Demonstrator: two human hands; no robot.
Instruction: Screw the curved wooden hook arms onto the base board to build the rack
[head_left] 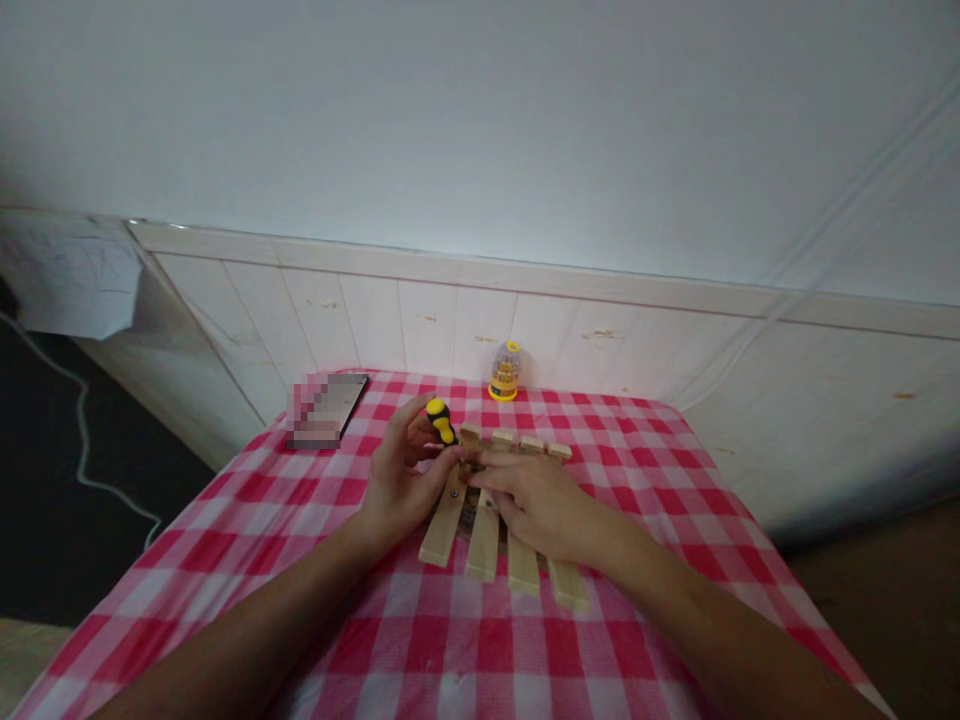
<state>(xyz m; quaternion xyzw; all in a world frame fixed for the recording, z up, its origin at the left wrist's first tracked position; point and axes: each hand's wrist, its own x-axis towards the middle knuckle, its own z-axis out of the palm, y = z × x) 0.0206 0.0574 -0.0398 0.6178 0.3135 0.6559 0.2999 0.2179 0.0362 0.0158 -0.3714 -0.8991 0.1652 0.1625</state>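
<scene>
A small screwdriver with a yellow and black handle (441,420) leans at my left hand (401,475), whose fingers and thumb are curled around it. Its tip is hidden by the hands. Below lies a piece made of several pale wooden slats (484,548), set side by side, with dark screw heads showing on two of them. My right hand (544,505) is laid across the slats and grips the piece, its fingertips close to my left thumb at the upper part of the leftmost slat. What lies under those fingertips cannot be made out.
A red and white checked cloth (435,640) covers the table. A clear, yellow-based case of bits (504,373) stands at the back by the white panelled wall (420,320). A flat phone-like device (330,410), partly blurred, lies at the back left. A white cable (82,430) hangs at far left.
</scene>
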